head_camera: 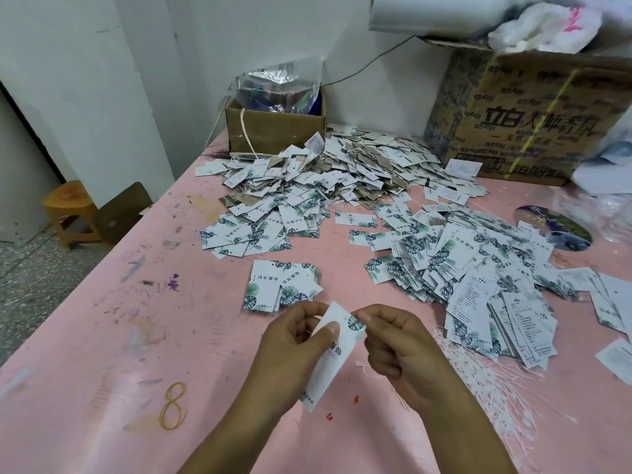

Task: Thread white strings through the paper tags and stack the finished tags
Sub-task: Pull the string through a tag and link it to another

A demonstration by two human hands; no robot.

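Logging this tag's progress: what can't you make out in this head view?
Hole of the paper tag: head view, covered by the right hand pinching its top corner; threading unconfirmed.
Its left edge: head view, behind the left hand.
Contents of the small cardboard box: head view, masked by a crumpled plastic bag.
Side of the large carton: head view, cut by the right edge.
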